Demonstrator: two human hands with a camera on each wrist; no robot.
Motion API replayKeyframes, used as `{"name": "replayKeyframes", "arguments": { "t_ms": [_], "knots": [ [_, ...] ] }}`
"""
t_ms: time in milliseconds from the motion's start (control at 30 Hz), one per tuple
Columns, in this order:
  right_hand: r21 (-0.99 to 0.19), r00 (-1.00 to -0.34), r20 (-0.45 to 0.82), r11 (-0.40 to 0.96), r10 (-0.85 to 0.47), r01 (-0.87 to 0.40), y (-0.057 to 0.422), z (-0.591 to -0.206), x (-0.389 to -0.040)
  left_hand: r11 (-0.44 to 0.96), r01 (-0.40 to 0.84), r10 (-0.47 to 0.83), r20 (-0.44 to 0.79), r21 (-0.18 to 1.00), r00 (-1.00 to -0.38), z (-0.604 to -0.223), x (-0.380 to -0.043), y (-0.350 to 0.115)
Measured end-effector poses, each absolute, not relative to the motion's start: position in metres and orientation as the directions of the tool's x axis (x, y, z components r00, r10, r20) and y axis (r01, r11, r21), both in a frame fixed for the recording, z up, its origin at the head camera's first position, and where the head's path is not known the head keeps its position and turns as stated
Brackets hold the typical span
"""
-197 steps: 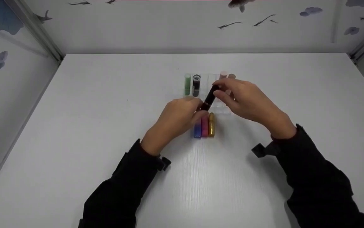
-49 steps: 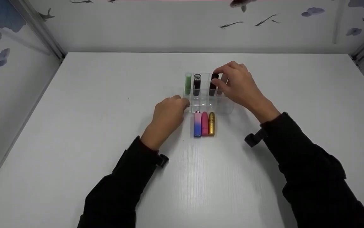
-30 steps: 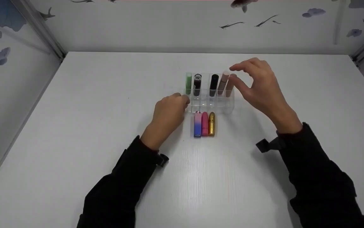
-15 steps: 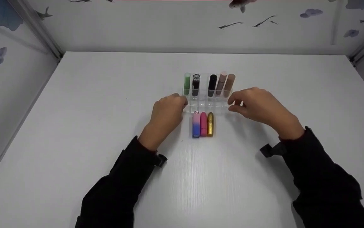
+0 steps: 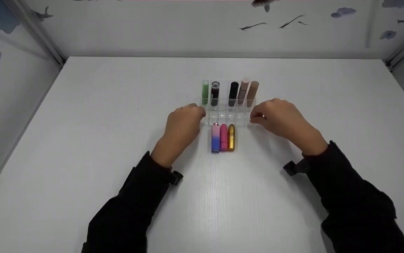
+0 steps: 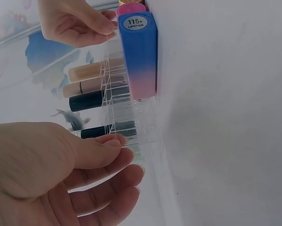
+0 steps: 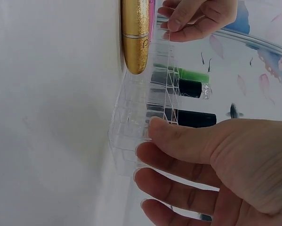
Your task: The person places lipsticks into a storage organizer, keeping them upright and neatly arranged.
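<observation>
A clear plastic lipstick holder stands on the white table, with my hands at its two sides. My left hand pinches its left wall between thumb and forefinger, as the left wrist view shows. At the right end, my right hand grips the other wall the same way. The back row holds a green tube, a black tube with a clear top, a black tube, a pinkish tube and a tan tube. One back slot between the two black tubes has no tube.
In front of the holder, side by side on the table, lie a pink-and-blue lipstick, a pink lipstick and a gold lipstick. White panels with painted fish and flowers enclose the table's back and sides.
My right hand set the black tube into the back row, let go, then came down to the holder's right side and took hold there. My left hand went from the black tube to the holder's left side.
</observation>
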State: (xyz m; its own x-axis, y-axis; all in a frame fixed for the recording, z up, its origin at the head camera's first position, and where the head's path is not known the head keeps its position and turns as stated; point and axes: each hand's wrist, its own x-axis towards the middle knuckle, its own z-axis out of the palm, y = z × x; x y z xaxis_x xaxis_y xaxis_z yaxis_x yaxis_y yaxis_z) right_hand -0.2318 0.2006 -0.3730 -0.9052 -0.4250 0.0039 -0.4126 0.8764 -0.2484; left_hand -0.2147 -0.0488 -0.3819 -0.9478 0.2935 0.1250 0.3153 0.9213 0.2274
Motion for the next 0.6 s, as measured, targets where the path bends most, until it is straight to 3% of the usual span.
{"name": "replayKeyframes", "arguments": {
  "t_ms": [600],
  "knots": [
    [-0.225,-0.911,0.061,0.884,-0.407,-0.41,0.1957,-0.3723,-0.2271,0.923,0.309,0.291,0.11,0.231,-0.951,-0.3808,-0.2137,-0.0479]
  ]
}}
